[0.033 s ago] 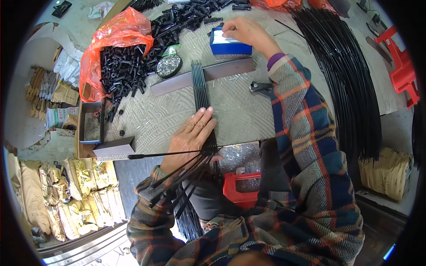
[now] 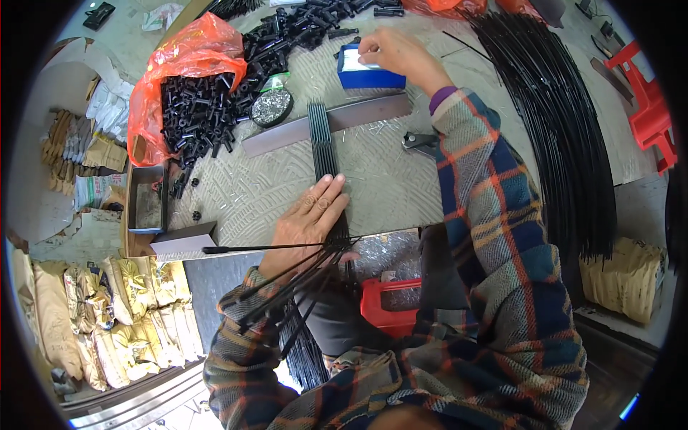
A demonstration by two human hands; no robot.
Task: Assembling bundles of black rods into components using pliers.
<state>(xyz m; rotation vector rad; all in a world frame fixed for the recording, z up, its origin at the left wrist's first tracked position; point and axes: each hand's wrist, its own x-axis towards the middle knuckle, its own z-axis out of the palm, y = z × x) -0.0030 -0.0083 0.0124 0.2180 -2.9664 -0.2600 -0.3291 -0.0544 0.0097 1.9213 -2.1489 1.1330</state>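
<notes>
Your left hand (image 2: 309, 215) lies flat, fingers together, pressing a row of black rods (image 2: 324, 147) squared against the metal bar (image 2: 358, 115). Beyond that bar, your right hand (image 2: 390, 50) pinches inside the blue box (image 2: 369, 75); rod ends look unfitted.

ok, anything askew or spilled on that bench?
Yes. Black plastic pieces spill out of the orange bag across the bench. The black rods under the left hand lie neatly on top, but fan out crookedly past the bench edge. The right hand is at the blue box.
</notes>
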